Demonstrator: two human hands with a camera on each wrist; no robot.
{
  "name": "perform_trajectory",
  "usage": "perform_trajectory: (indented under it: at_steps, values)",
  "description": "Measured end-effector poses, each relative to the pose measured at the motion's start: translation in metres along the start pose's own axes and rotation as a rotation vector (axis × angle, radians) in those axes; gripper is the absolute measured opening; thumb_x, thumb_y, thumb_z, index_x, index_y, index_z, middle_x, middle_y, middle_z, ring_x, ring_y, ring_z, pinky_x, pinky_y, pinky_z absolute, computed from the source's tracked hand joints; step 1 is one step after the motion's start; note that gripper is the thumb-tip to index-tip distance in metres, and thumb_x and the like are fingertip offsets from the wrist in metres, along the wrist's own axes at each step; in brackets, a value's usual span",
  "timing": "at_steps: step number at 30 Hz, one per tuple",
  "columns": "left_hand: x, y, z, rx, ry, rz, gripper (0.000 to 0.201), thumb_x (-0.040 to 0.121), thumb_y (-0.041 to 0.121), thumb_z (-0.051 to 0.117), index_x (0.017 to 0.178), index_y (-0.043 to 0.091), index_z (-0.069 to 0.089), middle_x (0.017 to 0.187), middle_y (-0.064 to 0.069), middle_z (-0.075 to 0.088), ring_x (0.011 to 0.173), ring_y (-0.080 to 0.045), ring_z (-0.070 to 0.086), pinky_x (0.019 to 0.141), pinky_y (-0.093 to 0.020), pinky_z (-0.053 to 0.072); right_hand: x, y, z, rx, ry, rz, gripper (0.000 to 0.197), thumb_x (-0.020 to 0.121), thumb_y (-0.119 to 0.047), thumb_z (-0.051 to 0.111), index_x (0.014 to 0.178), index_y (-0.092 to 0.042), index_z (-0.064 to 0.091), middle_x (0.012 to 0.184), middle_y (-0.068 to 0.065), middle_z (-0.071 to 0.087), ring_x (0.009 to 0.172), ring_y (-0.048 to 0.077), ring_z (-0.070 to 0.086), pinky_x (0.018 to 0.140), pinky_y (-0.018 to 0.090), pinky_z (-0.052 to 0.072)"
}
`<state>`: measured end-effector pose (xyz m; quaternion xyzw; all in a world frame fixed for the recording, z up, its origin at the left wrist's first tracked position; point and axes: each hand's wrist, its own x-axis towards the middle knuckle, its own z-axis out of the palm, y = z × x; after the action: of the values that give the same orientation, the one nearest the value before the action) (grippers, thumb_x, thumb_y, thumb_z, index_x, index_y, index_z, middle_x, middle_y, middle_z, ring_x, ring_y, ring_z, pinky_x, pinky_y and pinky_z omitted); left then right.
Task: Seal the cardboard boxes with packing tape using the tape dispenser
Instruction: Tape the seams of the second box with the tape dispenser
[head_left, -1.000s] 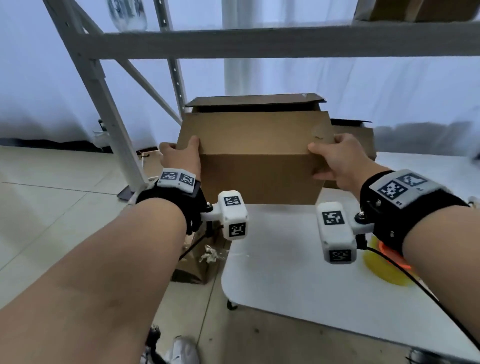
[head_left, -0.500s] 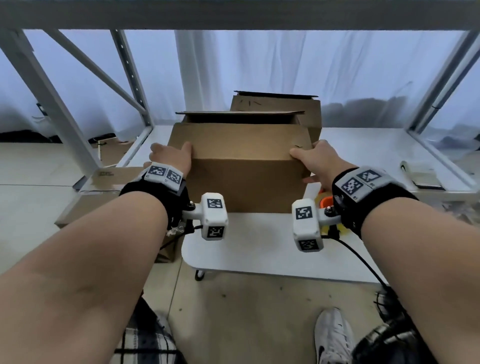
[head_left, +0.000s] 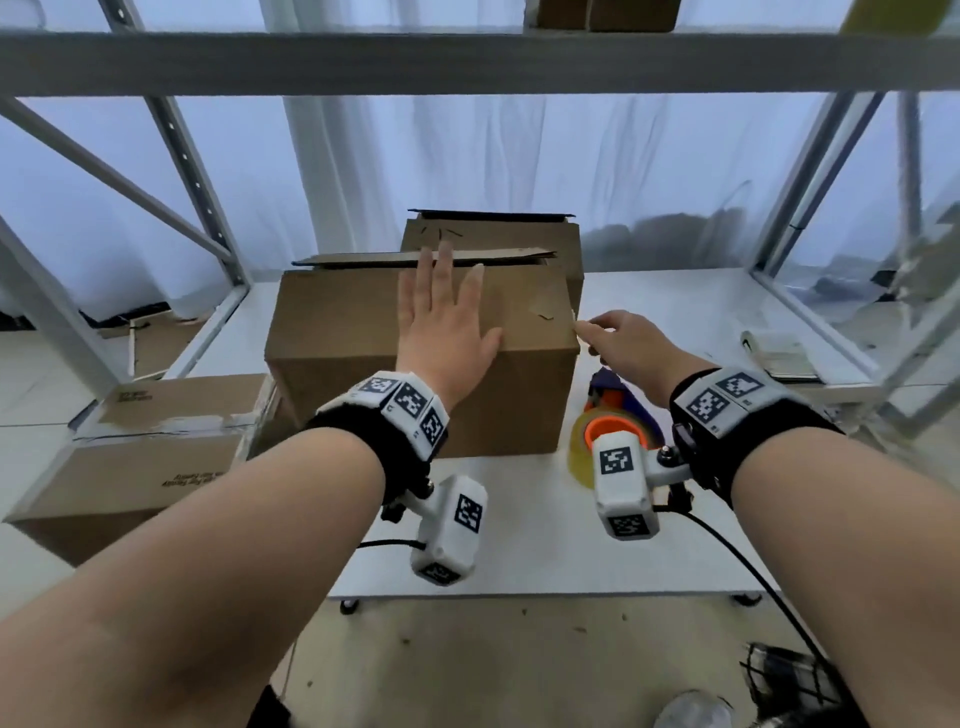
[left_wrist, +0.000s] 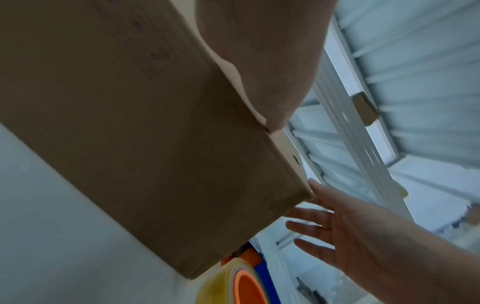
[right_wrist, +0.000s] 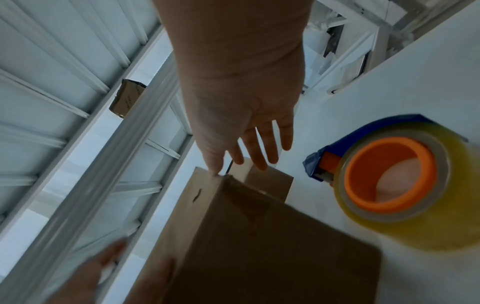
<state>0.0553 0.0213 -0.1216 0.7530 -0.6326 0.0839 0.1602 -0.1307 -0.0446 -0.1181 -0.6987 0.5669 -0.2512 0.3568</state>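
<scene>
A brown cardboard box (head_left: 343, 332) stands on the white table (head_left: 524, 519). My left hand (head_left: 441, 312) lies flat on its near top flap with straight fingers. The rear flap (head_left: 363, 258) stands slightly raised. My right hand (head_left: 618, 338) is at the box's top right corner, its fingers straight in the right wrist view (right_wrist: 246, 127) and the thumb touching the corner. The tape dispenser (head_left: 613, 421), blue with an orange core and a yellowish roll, lies on the table right of the box, below my right wrist. It also shows in the right wrist view as the dispenser (right_wrist: 389, 179).
A second cardboard box (head_left: 498, 234) stands just behind the first. More boxes (head_left: 145, 452) are stacked on the floor at the left. Grey shelf uprights (head_left: 197, 171) and a crossbeam (head_left: 467, 62) frame the table. A notebook (head_left: 779, 348) lies at the far right.
Both hands held the box by its sides a second ago as it came onto the table. Now the left hand lies flat on top and the right has let go and touches the corner.
</scene>
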Motion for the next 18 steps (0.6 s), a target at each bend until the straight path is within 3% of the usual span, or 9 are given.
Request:
perform_trajectory:
  at_steps: [3, 6, 8, 11, 14, 17, 18]
  values:
    - [0.022, 0.016, 0.005, 0.082, -0.01, 0.104, 0.083, 0.092, 0.058, 0.041, 0.152, 0.025, -0.006, 0.155, -0.014, -0.024, 0.142, -0.029, -0.026, 0.11, -0.046, -0.02, 0.017, 0.024, -0.007, -0.118, -0.055, 0.105, 0.048, 0.092, -0.018, 0.051, 0.139, -0.01, 0.041, 0.134, 0.016, 0.05, 0.119, 0.029, 0.049, 0.102, 0.037, 0.042]
    - [0.037, 0.014, 0.011, 0.113, -0.064, 0.074, 0.093, 0.085, 0.074, 0.034, 0.15, 0.028, -0.015, 0.155, -0.016, -0.024, 0.142, -0.031, -0.025, 0.109, -0.048, -0.021, 0.027, 0.048, -0.007, -0.3, -0.152, 0.265, 0.077, 0.086, -0.026, 0.062, 0.148, -0.016, 0.019, 0.14, 0.018, 0.042, 0.123, 0.035, 0.047, 0.102, 0.045, 0.043]
    - [0.038, 0.01, 0.017, 0.075, -0.143, 0.03, 0.091, 0.083, 0.077, 0.025, 0.15, 0.028, -0.014, 0.158, -0.015, -0.015, 0.145, -0.031, -0.014, 0.112, -0.05, -0.017, 0.03, 0.063, -0.001, -0.34, -0.178, 0.324, 0.078, 0.086, -0.026, 0.062, 0.147, -0.012, 0.016, 0.136, 0.019, 0.044, 0.12, 0.035, 0.049, 0.101, 0.046, 0.043]
    - [0.037, 0.011, 0.021, 0.052, -0.208, 0.013, 0.086, 0.084, 0.077, 0.02, 0.152, 0.029, -0.004, 0.159, -0.013, -0.003, 0.147, -0.027, -0.002, 0.115, -0.051, -0.011, 0.029, 0.074, 0.015, -0.424, -0.21, 0.35, 0.061, 0.087, -0.02, 0.06, 0.137, -0.007, 0.028, 0.115, 0.017, 0.053, 0.105, 0.034, 0.056, 0.088, 0.04, 0.048]
    - [0.038, 0.013, 0.022, 0.056, -0.193, 0.021, 0.081, 0.087, 0.074, 0.021, 0.152, 0.029, 0.003, 0.16, -0.008, -0.001, 0.147, -0.025, -0.004, 0.116, -0.05, -0.009, 0.03, 0.079, 0.025, -0.544, -0.156, 0.323, 0.043, 0.09, -0.009, 0.056, 0.129, -0.001, 0.038, 0.12, 0.019, 0.056, 0.111, 0.035, 0.056, 0.076, 0.033, 0.04]
    - [0.037, 0.012, 0.024, 0.053, -0.183, 0.034, 0.077, 0.089, 0.071, 0.021, 0.152, 0.029, 0.007, 0.16, -0.007, 0.001, 0.147, -0.024, -0.002, 0.117, -0.049, -0.008, 0.029, 0.079, 0.021, -0.611, -0.048, 0.249, 0.007, 0.092, -0.005, 0.05, 0.098, -0.002, 0.053, 0.114, 0.021, 0.06, 0.103, 0.035, 0.058, 0.071, 0.032, 0.039]
    - [0.037, 0.012, 0.024, 0.051, -0.18, 0.035, 0.077, 0.089, 0.071, 0.022, 0.152, 0.03, 0.007, 0.16, -0.007, 0.001, 0.147, -0.024, -0.003, 0.117, -0.048, -0.008, 0.03, 0.077, 0.017, -0.612, -0.009, 0.228, 0.004, 0.092, -0.004, 0.05, 0.092, -0.004, 0.054, 0.111, 0.021, 0.061, 0.1, 0.035, 0.059, 0.07, 0.031, 0.039]
